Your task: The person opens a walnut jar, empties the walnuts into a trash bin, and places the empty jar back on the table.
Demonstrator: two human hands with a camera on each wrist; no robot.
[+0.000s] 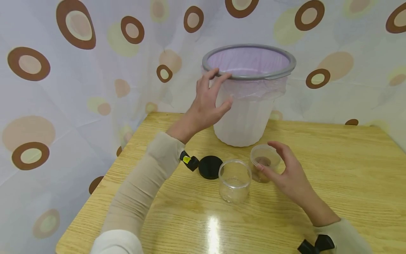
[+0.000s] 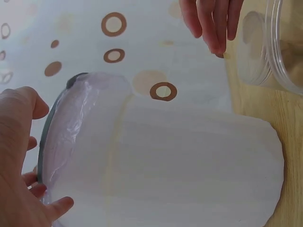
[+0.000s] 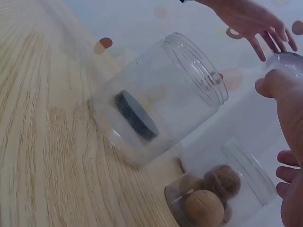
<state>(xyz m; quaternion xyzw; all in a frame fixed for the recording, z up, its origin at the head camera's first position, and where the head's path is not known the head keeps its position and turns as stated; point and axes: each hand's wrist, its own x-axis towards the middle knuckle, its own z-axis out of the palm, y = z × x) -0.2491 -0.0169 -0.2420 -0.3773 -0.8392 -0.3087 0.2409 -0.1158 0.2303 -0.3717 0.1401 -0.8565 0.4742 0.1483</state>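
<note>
A white bin (image 1: 241,121) stands at the back of the wooden table, a translucent lilac liner (image 1: 279,86) folded over its grey rim (image 1: 268,76). With spread fingers, my left hand (image 1: 207,102) has its fingertips right at the rim's near left side. My right hand (image 1: 290,176) is beside a clear jar (image 3: 262,182) of several walnuts (image 3: 203,208), thumb and fingers apart. In the head view its thumb overlaps that jar; the right wrist view shows the hand above the jar's mouth. An uncapped clear jar (image 1: 234,192) stands left of it.
Left of the uncapped jar lies a round black lid (image 1: 210,167). A white curtain (image 1: 79,88) with brown ring patterns hangs behind and left of the table (image 1: 177,211).
</note>
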